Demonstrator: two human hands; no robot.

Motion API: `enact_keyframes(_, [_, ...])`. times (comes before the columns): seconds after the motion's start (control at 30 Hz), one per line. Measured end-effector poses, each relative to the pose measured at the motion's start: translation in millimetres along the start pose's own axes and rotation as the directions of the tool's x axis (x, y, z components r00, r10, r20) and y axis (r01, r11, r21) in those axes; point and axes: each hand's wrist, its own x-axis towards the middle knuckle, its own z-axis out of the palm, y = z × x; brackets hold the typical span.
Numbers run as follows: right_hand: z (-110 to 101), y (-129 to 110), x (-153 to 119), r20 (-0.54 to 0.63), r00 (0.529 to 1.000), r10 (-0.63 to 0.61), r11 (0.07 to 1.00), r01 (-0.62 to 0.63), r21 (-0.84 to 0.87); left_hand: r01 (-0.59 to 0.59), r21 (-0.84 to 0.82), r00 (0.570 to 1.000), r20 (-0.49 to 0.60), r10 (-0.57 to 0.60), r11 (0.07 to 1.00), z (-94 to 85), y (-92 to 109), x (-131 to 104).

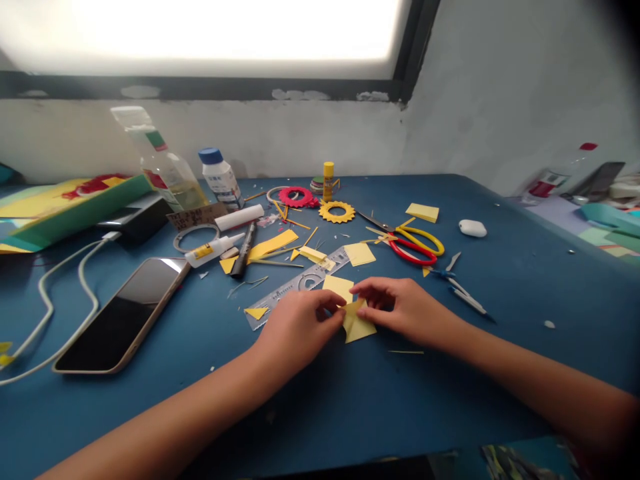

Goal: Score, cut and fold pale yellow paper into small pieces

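Between the left hand and the right hand, a small creased yellow paper is handled low over the blue surface; whether it is lifted clear cannot be told. The left forearm is extended from the lower left, with the back of the hand turned up and the paper's left edge pinched between thumb and bent fingers. The right forearm is brought in from the lower right; its index finger is arched forward and its thumb is laid on the paper, with a gap seen between them, so a firm grip cannot be confirmed. The hands are kept close together, their fingertips nearly met at the paper. Just beyond the fingertips, another yellow sheet is laid flat. Beyond the left hand, a clear ruler is set slantwise. Past the right hand, red-and-yellow scissors are left lying, and a blue compass is placed nearer its wrist.
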Motion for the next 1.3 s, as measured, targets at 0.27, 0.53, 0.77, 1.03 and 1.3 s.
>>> enact_keyframes(0.27, [8.2, 3.6, -2.6, -0.055, 0.995, -0.084, 0.993, 0.079, -0.088, -0.049, 0.188, 0.999, 0.002, 0.049, 0.981, -2.1, -0.8, 0.5])
enact_keyframes(0.53, [10.8, 0.9, -7.0, -0.08, 0.962, -0.26, 0.942, 0.234, -0.242, -0.209, 0.226, 0.978, 0.046, 0.204, 0.951, -3.0, -7.5, 3.8])
enact_keyframes(0.77, [10.0, 1.2, -13.3, -0.081, 0.976, -0.204, 0.967, 0.187, -0.174, -0.209, 0.135, 0.977, 0.077, 0.2, 0.968, -6.8, -12.0, 6.5])
enact_keyframes(1.03, [7.8, 4.2, -12.3, 0.045, 0.913, -0.405, 0.885, 0.404, -0.233, -0.242, 0.144, 0.967, 0.117, 0.227, 0.959, -11.3, -14.7, 6.6])
enact_keyframes(1.3, [5.2, 0.0, -19.3, 0.237, 0.837, -0.493, 0.747, 0.547, -0.379, -0.636, 0.317, 0.763, 0.395, 0.511, 0.704, -19.1, -6.0, -1.1])
